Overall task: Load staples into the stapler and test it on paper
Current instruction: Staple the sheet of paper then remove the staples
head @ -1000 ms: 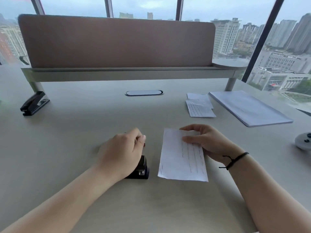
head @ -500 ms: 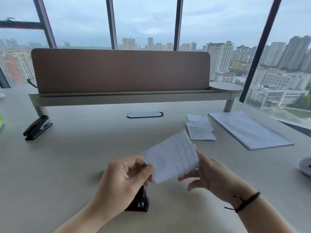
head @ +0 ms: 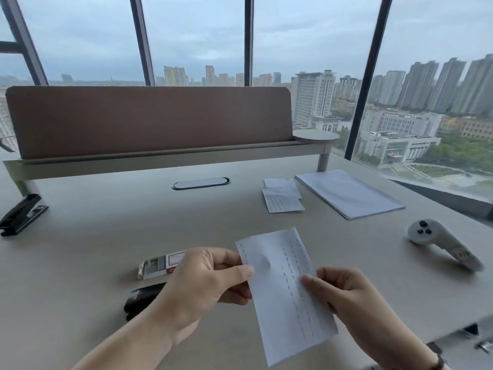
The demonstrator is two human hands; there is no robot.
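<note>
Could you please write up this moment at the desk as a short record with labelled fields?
Held item: paper strip with rows of staples, lifted above the desk
Left hand: pinches the strip's left edge
Right hand: pinches its right edge
Stapler: black, on the desk under the left forearm, untouched
Staple box: open, just behind the stapler
Second stapler: far left
Other paper: small stapled slips, paper stack
Controller: white, far right

Bare arms, one dark wristband

Both forearms are uncovered, with no sleeve reaching into view. The left hand (head: pixel 205 279) wears no ring or band. The right hand (head: pixel 346 292) has a dark cord bracelet (head: pixel 437 363) around its wrist, only partly visible at the near edge.
</note>
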